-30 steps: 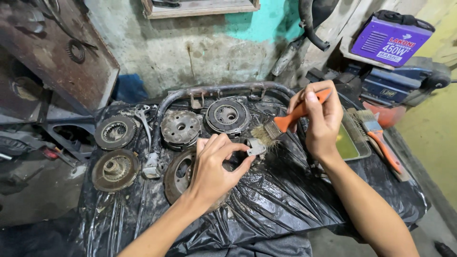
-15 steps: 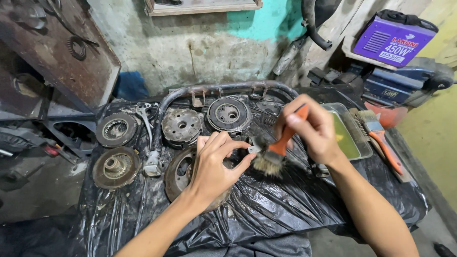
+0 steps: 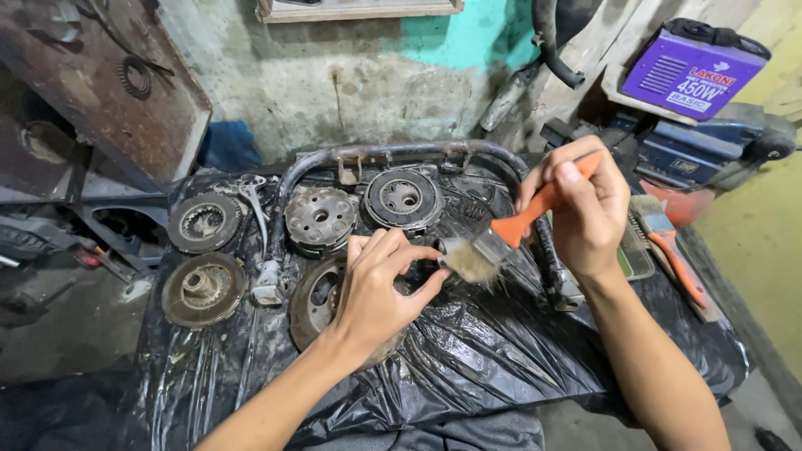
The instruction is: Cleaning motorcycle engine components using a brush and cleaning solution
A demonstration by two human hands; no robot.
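Observation:
My left hand (image 3: 376, 288) hovers over a round rusty metal disc (image 3: 311, 302) and pinches a small metal piece at its fingertips; the piece is mostly hidden by bristles. My right hand (image 3: 589, 209) grips the orange handle of a paintbrush (image 3: 514, 230). The brush slants down to the left and its pale bristles touch the piece by my left fingertips. Both hands are above a black plastic sheet (image 3: 484, 351) spread over the work surface.
Several round greasy clutch-like discs (image 3: 205, 221) (image 3: 320, 217) (image 3: 403, 198) lie on the sheet's left and back, with a bent metal tube (image 3: 401, 153) behind them. At right are a second orange-handled brush (image 3: 668, 242), a small tray (image 3: 637, 255) and a purple box-shaped machine (image 3: 689, 71).
My right hand brought the brush down from a raised position to my left fingertips, and the bristles now rest on the small piece. My left hand stayed almost still.

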